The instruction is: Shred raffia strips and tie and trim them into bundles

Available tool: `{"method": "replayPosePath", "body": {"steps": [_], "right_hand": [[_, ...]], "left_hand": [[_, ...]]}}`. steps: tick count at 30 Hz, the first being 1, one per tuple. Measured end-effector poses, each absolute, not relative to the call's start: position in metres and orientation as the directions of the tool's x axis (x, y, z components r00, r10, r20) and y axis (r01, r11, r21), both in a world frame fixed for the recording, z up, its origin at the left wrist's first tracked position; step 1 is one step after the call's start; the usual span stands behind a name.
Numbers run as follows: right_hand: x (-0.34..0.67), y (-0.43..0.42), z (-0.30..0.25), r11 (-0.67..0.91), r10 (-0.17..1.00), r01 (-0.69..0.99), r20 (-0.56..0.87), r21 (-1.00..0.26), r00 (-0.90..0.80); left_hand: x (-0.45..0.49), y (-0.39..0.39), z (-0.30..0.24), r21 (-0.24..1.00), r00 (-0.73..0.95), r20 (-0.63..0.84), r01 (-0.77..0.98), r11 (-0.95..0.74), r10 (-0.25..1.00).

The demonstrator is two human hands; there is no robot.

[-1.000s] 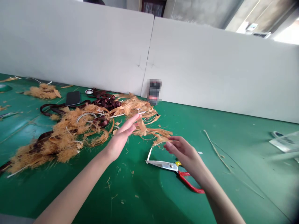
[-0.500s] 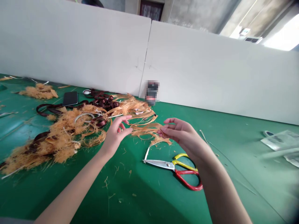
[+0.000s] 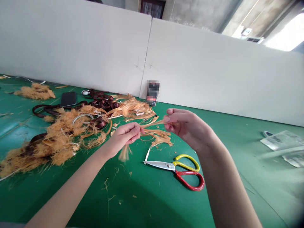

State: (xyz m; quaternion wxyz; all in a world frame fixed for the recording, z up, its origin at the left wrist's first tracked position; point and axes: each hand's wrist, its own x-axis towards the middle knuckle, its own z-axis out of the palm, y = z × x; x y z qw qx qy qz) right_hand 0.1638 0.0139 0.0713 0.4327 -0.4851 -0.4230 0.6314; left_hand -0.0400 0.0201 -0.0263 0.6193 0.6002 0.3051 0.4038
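Note:
A tan fibre strand is stretched between my two hands above the table. My left hand is closed round its left part, and a frayed tuft hangs out below the fist. With thumb and fingers pinched, my right hand grips the other end. Under the strand lies a flat bunch of tan fibres. Scissors with one yellow and one red handle lie nearly closed in front of my hands, a white strip at their tip.
Tan fibre scraps are heaped at left, mixed with dark brown ribbon. Behind them lies a black phone. A dark, partly blurred device leans on the white partition. Clear plastic bags lie at far right.
My left hand has closed on the fibre strand; its fingers were apart before. My right hand has risen a little, and the strand is now pulled out between both hands.

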Motion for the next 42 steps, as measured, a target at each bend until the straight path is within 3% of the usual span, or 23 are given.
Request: {"method": "replayPosePath", "body": {"steps": [5,13,17,20,22,27,35,39,42], "right_hand": [[0.175,0.015,0.071,-0.256,0.965,-0.107,-0.247,-0.961,-0.093],[0.204,0.013,0.069,-0.17,0.984,0.167,-0.159,-0.971,0.078],[0.206,0.014,0.068,-0.127,0.988,0.158,-0.111,-0.979,0.107],[0.198,0.014,0.066,-0.145,0.987,0.162,-0.13,-0.976,0.096],[0.192,0.015,0.064,-0.157,0.986,0.158,-0.146,-0.975,0.081],[0.185,0.014,0.064,-0.139,0.99,0.161,-0.133,-0.977,0.045],[0.193,0.013,0.062,-0.116,0.993,0.147,-0.109,-0.982,0.053],[0.195,0.014,0.057,-0.131,0.991,0.143,-0.126,-0.981,0.049],[0.195,0.015,0.055,-0.136,0.99,0.142,-0.132,-0.98,0.042]], "left_hand": [[-0.065,0.025,-0.031,0.998,0.478,0.042,0.024,-0.061,0.877],[-0.098,0.041,-0.058,0.938,0.383,-0.051,0.336,-0.088,0.922],[-0.077,0.038,-0.073,0.782,0.298,0.057,0.58,-0.228,0.953],[-0.034,0.027,-0.082,0.56,0.485,0.235,0.641,-0.525,0.842],[-0.003,0.022,-0.089,0.437,0.553,0.314,0.637,-0.635,0.772],[0.044,0.019,-0.105,0.351,0.626,0.313,0.622,-0.7,0.714],[0.044,-0.001,-0.097,0.209,0.729,0.275,0.591,-0.779,0.627],[0.038,-0.016,-0.092,0.246,0.74,0.263,0.569,-0.785,0.619],[0.025,-0.02,-0.087,0.415,0.74,0.215,0.522,-0.746,0.637]]}}
